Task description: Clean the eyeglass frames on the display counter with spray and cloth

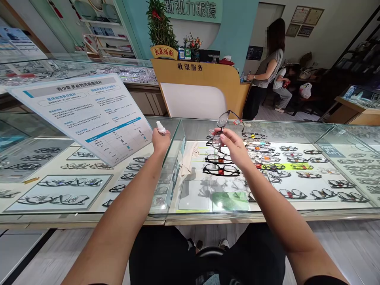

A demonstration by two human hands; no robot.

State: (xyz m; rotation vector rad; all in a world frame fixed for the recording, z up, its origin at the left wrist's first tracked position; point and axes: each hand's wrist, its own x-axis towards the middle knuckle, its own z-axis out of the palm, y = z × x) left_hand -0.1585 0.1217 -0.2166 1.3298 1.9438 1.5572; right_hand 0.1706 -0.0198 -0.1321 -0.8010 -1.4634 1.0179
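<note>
My left hand (161,141) is wrapped round a small white spray bottle (160,127), held above the glass counter beside a large printed sheet (89,114). In my right hand (233,144) is a pair of dark-framed glasses (223,119), tilted on end, with a small red and white tag on it. The fingers pinch the frame near the lower lens. Below and between the hands a beige cloth (189,158) lies on the counter. Rows of glasses (221,170) show under and around my right hand.
The glass counter (213,217) spans the view, with a glass divider left of the cloth. Behind it stands a wooden cashier desk (234,91) with a plant (162,27). One person (267,67) stands at its right; another (283,87) sits farther back.
</note>
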